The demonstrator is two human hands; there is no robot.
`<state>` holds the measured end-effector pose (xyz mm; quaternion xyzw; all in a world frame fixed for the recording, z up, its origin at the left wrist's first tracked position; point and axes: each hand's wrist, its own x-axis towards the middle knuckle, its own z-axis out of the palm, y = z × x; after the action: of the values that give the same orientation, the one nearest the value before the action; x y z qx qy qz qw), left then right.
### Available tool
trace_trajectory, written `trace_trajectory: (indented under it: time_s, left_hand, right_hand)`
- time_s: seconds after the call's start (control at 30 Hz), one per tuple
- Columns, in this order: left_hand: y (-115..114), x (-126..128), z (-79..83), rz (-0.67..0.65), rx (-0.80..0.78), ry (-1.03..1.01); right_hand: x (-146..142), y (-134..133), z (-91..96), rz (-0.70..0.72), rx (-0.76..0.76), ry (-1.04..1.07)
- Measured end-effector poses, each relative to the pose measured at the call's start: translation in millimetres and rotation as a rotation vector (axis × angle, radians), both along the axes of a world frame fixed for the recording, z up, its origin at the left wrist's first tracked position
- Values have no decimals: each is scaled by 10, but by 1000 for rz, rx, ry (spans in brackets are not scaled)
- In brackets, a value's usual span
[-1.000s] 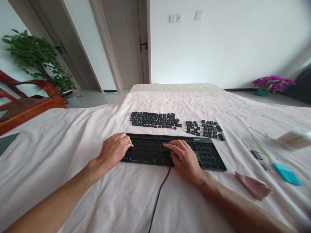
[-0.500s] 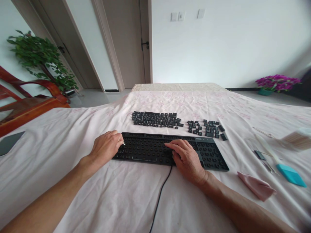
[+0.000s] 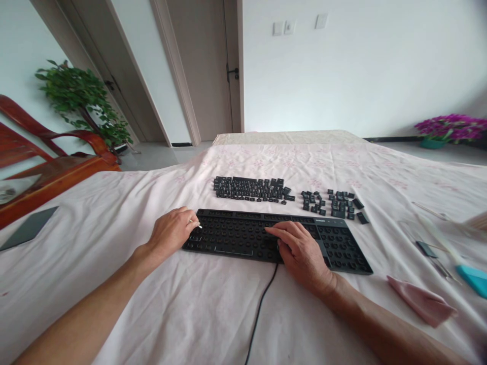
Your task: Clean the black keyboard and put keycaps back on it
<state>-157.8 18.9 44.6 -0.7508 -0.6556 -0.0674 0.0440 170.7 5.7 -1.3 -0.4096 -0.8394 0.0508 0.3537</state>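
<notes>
A black keyboard (image 3: pixel 232 236) with its keycaps off lies across the bed-like cloth surface in front of me. My left hand (image 3: pixel 172 229) is closed in a pinch on a thin cotton swab (image 3: pixel 199 226), its white tip at the keyboard's left end. On the right half of the keyboard rests my right hand (image 3: pixel 302 253), index finger stretched out over the key sockets, its thumb partly hidden. Behind the keyboard, loose black keycaps (image 3: pixel 251 189) lie grouped in rows. A smaller group of keycaps (image 3: pixel 337 205) lies farther right.
A black cable (image 3: pixel 260 304) runs from the keyboard toward me. On the right lie a pink cloth (image 3: pixel 422 300), a blue-ended brush (image 3: pixel 474 279), small tools (image 3: pixel 429 249) and a bundle of swabs (image 3: pixel 477 218). A dark flat device (image 3: pixel 29 228) lies at left.
The whole view has shifted slightly, so things sit farther right in the picture. Both hands keep nearly the same places on the keyboard, the left still pinching the cotton swab.
</notes>
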Motion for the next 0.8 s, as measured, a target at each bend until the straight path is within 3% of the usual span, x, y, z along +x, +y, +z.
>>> trace_trajectory:
  time_s: [0.27,0.47,0.8]
  left_hand:
    - [-42,-96,29,-14,67,152]
    - [-17,-56,31,49,53,99]
    - [49,-61,40,42,117,76]
  right_hand:
    - [-4,1,-4,2,-11,-22]
    - [-5,5,-7,8,-19,-27]
    - [-2,-10,-24,28,-33,-40]
